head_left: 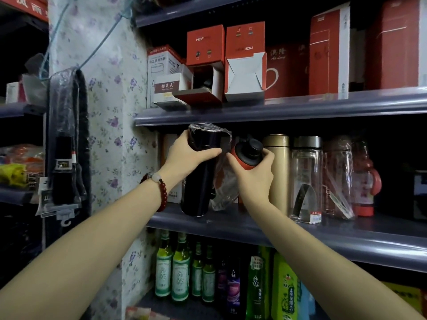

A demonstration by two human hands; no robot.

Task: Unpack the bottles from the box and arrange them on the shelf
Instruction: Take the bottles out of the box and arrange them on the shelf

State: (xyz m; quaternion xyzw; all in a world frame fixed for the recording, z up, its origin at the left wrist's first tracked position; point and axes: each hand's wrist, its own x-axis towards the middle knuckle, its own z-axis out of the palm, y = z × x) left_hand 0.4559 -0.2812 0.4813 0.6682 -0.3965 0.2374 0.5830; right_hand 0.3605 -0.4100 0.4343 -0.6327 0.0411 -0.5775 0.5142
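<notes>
While left hand [184, 155] grips black bottle [198, 181], right hand [253, 174] holds red bottle [245, 155].

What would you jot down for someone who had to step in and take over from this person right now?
Left hand: grips the black bottle, plastic-wrapped at the top, its base at the middle shelf front edge.
Right hand: grips the red bottle with the black lid, tilted, beside the black one.
Done: gold flask, clear bottle and wrapped bottles already stand on that shelf.
Left: set both held bottles upright in the row. The box is out of view, so I cannot tell how many remain.
</notes>
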